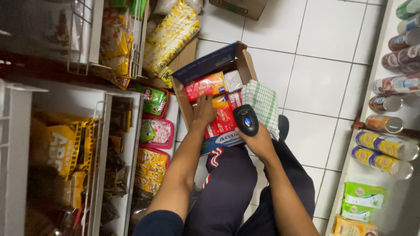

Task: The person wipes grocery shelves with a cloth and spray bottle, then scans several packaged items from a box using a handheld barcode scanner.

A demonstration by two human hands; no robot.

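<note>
At my far left stand white wire shelves (98, 144) crammed with yellow snack bags (61, 146), and beside them small red trays (156, 133) hold sachets in green and pink wrappers. Next comes the open cardboard box (247, 65) resting on my lap, its blue flap lifted at the back. My left hand (204, 110) reaches down into the box, fingers spread flat on the red and orange packets (221, 116) packed there; the grip is loose and wide, pressing on them, not closed round any one. A further red packet (205, 86) and a small pale one (233, 80) lie behind it. My right hand (258, 139) is just beside, its grip wrapped round a black handheld scanner (246, 119) whose blue-lit face points up over the box edge. A green-checked cloth (262, 105) hangs over the box's right side, touching the scanner. Beyond the white tiled floor (317, 83), a shelf (350, 170) at my right carries tins (385, 148) and green pouches (364, 195).
</note>
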